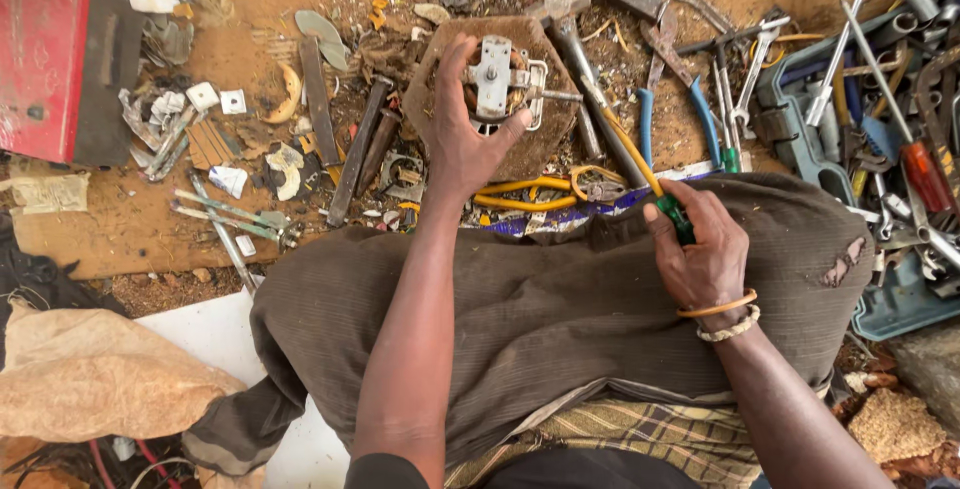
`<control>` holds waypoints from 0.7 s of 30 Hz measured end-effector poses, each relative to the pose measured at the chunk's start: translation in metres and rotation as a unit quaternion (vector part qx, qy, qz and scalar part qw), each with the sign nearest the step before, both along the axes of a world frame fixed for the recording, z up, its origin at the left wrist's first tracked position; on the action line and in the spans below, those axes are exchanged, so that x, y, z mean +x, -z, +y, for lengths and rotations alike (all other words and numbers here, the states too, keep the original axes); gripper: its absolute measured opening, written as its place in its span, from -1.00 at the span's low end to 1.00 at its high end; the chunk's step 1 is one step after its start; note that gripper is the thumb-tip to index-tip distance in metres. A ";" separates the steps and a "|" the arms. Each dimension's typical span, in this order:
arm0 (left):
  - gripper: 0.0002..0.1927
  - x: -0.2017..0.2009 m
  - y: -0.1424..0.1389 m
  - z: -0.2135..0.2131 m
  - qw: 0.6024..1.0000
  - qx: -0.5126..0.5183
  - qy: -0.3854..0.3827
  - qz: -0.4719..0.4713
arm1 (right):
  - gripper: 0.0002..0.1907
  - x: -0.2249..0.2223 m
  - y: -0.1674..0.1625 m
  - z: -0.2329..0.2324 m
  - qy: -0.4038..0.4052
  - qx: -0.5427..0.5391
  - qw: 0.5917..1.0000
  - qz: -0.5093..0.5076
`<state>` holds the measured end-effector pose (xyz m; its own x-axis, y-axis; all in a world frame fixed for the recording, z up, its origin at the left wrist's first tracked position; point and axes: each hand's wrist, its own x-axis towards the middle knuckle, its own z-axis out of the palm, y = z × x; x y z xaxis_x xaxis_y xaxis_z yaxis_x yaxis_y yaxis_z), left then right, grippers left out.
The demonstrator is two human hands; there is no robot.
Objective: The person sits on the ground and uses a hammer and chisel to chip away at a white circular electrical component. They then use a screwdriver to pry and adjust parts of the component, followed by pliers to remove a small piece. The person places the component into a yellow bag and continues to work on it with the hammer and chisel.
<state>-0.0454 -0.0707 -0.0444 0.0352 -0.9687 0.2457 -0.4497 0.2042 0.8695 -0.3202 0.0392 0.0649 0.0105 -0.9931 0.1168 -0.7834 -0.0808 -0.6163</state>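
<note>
Both hands (pixel 470 139) (pixel 700 249) clenched, arms outstretched

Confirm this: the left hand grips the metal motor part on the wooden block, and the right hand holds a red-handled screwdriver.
Wrong in one respect. The head view shows the right hand holding a screwdriver with a yellow and green handle, not red. The left hand does grip the metal motor part on the wooden block.
</note>
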 end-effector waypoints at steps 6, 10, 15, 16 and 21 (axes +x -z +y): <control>0.01 0.004 0.005 0.003 0.998 0.037 0.016 0.052 | -0.67 -0.001 0.005 0.002 -0.008 -0.016 1.000 0.012; -0.01 0.013 0.009 0.005 0.998 0.028 0.046 0.038 | -0.68 -0.003 0.010 0.004 -0.023 -0.036 0.999 0.024; -0.04 0.012 0.005 0.006 0.999 -0.021 0.035 0.029 | -0.68 -0.005 -0.001 0.009 -0.014 -0.095 0.995 0.035; -0.12 0.010 0.002 0.007 0.997 -0.071 -0.015 0.007 | -0.68 -0.004 -0.007 0.011 -0.028 -0.136 0.989 0.047; -0.80 -0.011 -0.030 0.024 0.986 -0.153 -0.056 -0.032 | -0.70 0.009 -0.049 0.021 -0.050 -0.140 0.988 0.049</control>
